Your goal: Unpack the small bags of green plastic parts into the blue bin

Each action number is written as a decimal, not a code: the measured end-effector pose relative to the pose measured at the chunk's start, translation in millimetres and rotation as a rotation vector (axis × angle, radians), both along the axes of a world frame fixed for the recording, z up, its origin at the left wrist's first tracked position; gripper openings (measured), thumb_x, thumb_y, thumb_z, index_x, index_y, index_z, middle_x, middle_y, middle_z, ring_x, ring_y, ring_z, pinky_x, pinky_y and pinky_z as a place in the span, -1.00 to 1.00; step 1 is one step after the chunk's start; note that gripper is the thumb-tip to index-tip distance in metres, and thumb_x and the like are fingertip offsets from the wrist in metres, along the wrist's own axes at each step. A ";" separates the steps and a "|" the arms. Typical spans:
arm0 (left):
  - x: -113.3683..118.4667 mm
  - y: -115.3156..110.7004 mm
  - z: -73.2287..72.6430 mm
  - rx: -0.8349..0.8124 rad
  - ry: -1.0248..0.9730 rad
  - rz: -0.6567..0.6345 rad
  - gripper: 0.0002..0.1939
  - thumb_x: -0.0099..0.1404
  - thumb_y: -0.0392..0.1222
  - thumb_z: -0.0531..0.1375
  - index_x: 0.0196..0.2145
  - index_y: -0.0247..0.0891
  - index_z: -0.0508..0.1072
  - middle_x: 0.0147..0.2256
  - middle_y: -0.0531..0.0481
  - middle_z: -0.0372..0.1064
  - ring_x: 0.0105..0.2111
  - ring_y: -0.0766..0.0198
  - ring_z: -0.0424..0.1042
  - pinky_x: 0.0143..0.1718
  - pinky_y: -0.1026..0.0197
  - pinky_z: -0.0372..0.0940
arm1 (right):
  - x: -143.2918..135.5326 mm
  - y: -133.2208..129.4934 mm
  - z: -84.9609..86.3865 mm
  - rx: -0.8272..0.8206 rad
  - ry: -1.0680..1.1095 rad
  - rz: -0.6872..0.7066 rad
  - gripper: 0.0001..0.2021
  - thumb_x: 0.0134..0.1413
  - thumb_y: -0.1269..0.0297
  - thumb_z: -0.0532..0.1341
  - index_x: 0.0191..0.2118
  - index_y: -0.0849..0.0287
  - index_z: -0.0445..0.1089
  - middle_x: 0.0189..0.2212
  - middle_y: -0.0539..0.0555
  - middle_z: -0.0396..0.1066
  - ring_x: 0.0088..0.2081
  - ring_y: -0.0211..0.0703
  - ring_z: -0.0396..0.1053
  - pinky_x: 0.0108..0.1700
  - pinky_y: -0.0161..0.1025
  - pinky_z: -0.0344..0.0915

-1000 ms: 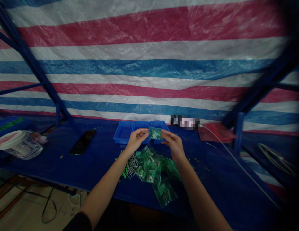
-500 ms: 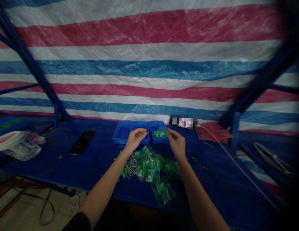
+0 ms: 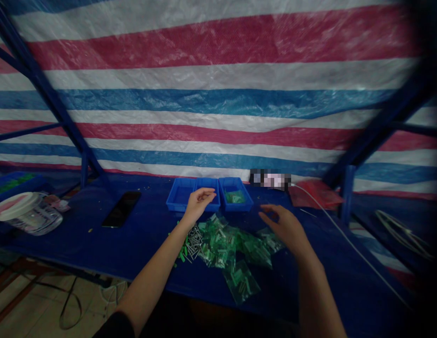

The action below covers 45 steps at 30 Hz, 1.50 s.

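Note:
My left hand (image 3: 201, 203) hovers in front of the left and middle blue bins (image 3: 182, 188), its fingers curled in against the thumb. Whatever is in that pinch, if anything, is too small to see. To the right, over the table, my right hand (image 3: 286, 226) is open, thumb and fingers apart and nothing between them. The right-hand blue bin (image 3: 249, 205) holds a small clear bag (image 3: 235, 196) with green pieces. Below the hands lies a heap of clear bags with green pieces (image 3: 218, 244). Loose metal screws (image 3: 193, 241) and green plugs (image 3: 183, 256) lie beside it.
A black phone (image 3: 121, 209) and a white-lidded plastic tub (image 3: 30, 213) are on the left of the blue table (image 3: 134, 249). At the right lie a red plastic bag (image 3: 315, 195) and a white cable (image 3: 340, 230). A striped tarp (image 3: 218, 108) hangs behind.
My right hand has moved right and toward me, away from the right bin, and opened, letting go of a small bag that is now in that bin. My left hand has barely moved.

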<state>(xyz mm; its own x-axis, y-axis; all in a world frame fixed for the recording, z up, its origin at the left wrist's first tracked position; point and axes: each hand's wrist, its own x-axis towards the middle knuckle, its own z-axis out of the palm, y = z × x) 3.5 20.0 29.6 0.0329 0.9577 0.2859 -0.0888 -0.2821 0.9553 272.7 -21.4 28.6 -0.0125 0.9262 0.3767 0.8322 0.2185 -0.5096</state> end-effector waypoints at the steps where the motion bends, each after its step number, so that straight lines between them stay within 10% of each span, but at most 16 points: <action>1: 0.0 0.1 0.1 0.002 -0.005 0.001 -0.73 0.07 -0.13 0.27 -0.27 -0.32 0.49 -0.37 -0.08 0.48 -0.46 0.33 0.39 -0.38 0.27 0.26 | 7.5 -9.3 -4.6 -0.028 -0.052 0.003 -0.63 -0.03 0.02 0.13 -0.18 0.14 0.44 -0.34 0.13 0.45 -0.31 -0.03 0.38 -0.24 -0.12 0.28; 15: 0.7 -3.1 3.9 -0.006 0.014 0.003 -0.75 0.07 -0.14 0.27 -0.30 -0.32 0.49 -0.40 -0.07 0.48 -0.46 0.33 0.38 -0.38 0.27 0.24 | 37.1 -36.9 -35.7 -0.155 -0.217 -0.010 -0.60 -0.17 -0.07 0.20 -0.29 0.14 0.45 -0.30 0.18 0.44 -0.21 0.10 0.38 -0.12 -0.04 0.24; 22: 0.8 -4.7 6.9 -0.004 -0.005 -0.009 -0.77 0.07 -0.14 0.27 -0.31 -0.31 0.49 -0.40 -0.06 0.47 -0.45 0.32 0.38 -0.38 0.27 0.25 | 19.2 -29.1 -2.7 -0.276 0.112 0.134 -0.70 -0.17 0.07 0.23 -0.26 0.07 0.34 -0.53 0.01 0.42 -0.50 -0.12 0.36 -0.46 -0.22 0.24; 31: 1.5 -4.3 4.4 -0.012 -0.014 -0.031 -0.77 0.09 -0.12 0.27 -0.31 -0.30 0.50 -0.40 -0.07 0.48 -0.44 0.30 0.40 -0.37 0.24 0.27 | -55.7 27.8 49.6 -0.038 0.689 0.217 -0.58 -0.36 -0.01 0.36 -0.35 0.16 0.42 -0.52 0.03 0.44 -0.48 -0.17 0.35 -0.44 -0.25 0.22; 38: 3.6 -3.0 2.2 -0.016 -0.011 -0.058 -0.75 0.10 -0.07 0.25 -0.32 -0.31 0.50 -0.44 -0.06 0.47 -0.46 0.31 0.39 -0.38 0.25 0.27 | -98.6 41.6 22.1 -0.147 1.115 0.167 -0.63 -0.39 0.02 0.38 -0.45 0.15 0.37 -0.55 -0.02 0.43 -0.52 -0.25 0.31 -0.47 -0.32 0.17; 45: 4.9 -5.7 4.8 0.007 -0.005 -0.033 -0.76 0.03 -0.06 0.30 -0.44 -0.31 0.51 -0.51 -0.02 0.44 -0.52 0.33 0.35 -0.43 0.26 0.23 | -100.8 33.8 11.5 -0.153 1.075 0.171 -0.63 -0.40 0.00 0.38 -0.45 0.13 0.37 -0.56 -0.02 0.43 -0.51 -0.22 0.31 -0.46 -0.29 0.17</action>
<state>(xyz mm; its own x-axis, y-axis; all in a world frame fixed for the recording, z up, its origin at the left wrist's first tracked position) 8.3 14.4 34.4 0.0628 0.9542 0.2926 -0.1028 -0.2855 0.9529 172.0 12.5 40.2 0.1204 0.9815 0.1491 -0.0978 0.1612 -0.9821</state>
